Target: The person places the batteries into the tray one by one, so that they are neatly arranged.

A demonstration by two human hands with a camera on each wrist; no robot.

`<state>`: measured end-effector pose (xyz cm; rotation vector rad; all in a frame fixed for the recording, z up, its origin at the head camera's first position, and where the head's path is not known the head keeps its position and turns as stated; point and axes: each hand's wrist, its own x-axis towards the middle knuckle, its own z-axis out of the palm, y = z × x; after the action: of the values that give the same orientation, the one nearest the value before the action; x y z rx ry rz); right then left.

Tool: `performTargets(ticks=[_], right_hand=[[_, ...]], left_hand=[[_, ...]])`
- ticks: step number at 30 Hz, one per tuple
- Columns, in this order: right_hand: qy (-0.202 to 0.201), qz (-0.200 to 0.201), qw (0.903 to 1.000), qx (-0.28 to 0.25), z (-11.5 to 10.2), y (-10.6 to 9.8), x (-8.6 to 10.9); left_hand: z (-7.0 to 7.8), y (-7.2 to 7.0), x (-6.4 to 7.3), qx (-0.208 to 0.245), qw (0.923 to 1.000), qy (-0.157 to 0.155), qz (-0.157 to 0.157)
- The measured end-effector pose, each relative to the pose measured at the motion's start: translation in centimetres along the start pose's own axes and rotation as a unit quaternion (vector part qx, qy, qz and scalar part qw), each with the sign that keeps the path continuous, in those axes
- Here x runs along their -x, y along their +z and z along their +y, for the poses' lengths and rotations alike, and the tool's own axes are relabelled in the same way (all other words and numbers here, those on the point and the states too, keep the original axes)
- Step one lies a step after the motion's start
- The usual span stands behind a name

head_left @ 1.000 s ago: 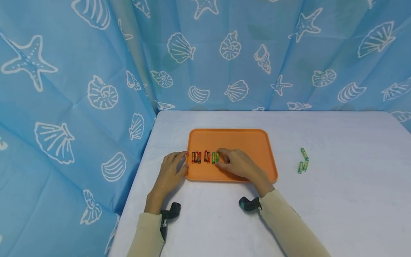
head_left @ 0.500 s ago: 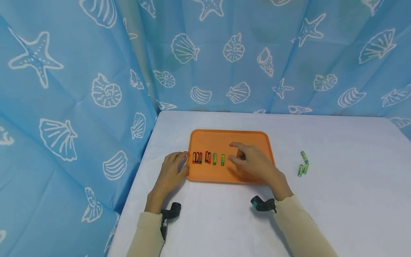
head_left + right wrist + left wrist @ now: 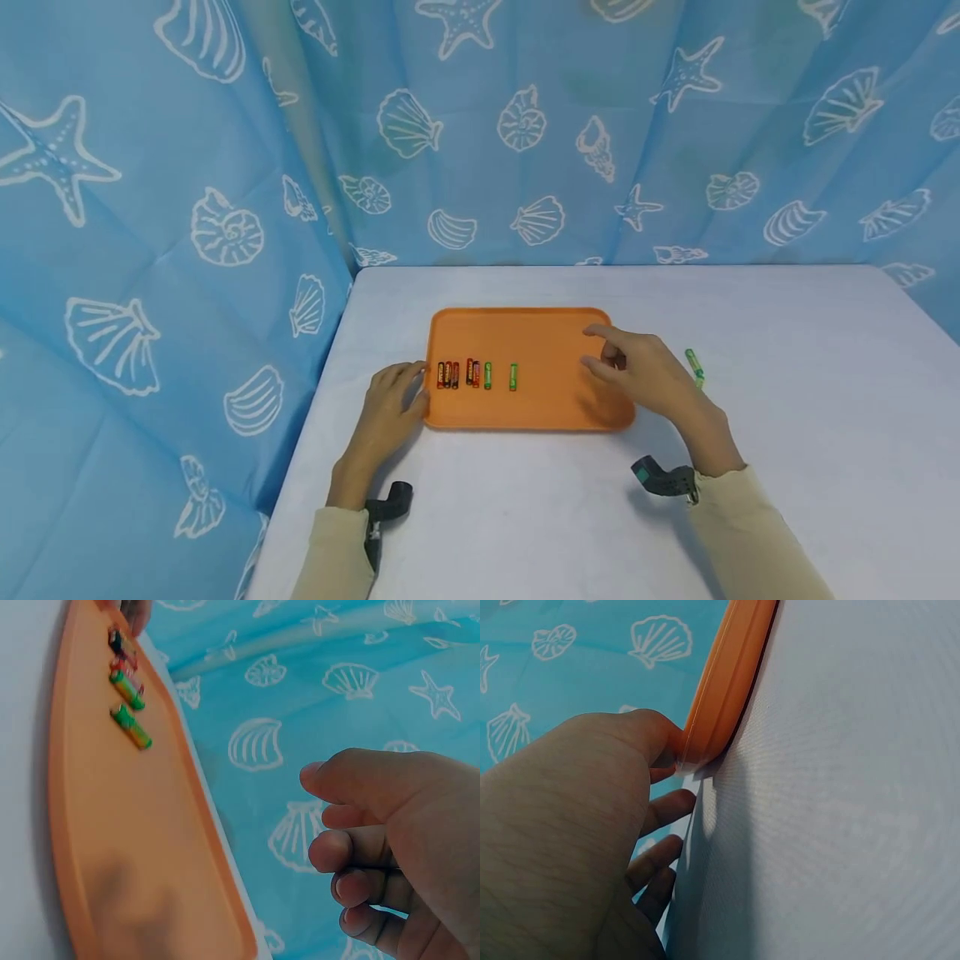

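An orange tray (image 3: 551, 346) holds a row of small batteries. At its left lie three red-and-black batteries (image 3: 447, 375) side by side, then a pair of red-and-black batteries (image 3: 472, 372). One green battery (image 3: 487, 376) is close beside that pair, and a second green battery (image 3: 513, 377) lies apart to the right. My left hand (image 3: 386, 408) rests at the tray's left rim, thumb and fingers spread along it; in the left wrist view the thumb touches the tray corner. My right hand (image 3: 652, 371) hovers over the tray's right edge, thumb and index finger apart, holding nothing.
Right of the tray, a green battery (image 3: 694, 362) lies on the white tablecloth (image 3: 525, 508); my right hand partly hides the batteries beside it. A blue seashell-print curtain (image 3: 465, 150) hangs behind and along the left side of the table.
My right hand has let go of the right-hand green battery, now farther from the other green one, and has moved right to the tray's edge. The left hand stays at the rim.
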<state>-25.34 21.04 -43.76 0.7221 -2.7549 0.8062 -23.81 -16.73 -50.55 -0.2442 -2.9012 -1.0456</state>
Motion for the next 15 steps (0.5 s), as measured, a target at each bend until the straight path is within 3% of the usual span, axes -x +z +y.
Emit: performTargets(ticks=[9,15], right_hand=[[0.027,0.004,0.9996,0.001,2.5,-1.9,3.0],[0.058,0.050,0.9960,0.046,5.0,-2.0,6.1]], left_hand=[[0.3,0.1,0.2,-0.001,0.9998,-0.020,-0.004],[0.2,-0.2,0.1,0.007,0.9997,-0.022,-0.012]])
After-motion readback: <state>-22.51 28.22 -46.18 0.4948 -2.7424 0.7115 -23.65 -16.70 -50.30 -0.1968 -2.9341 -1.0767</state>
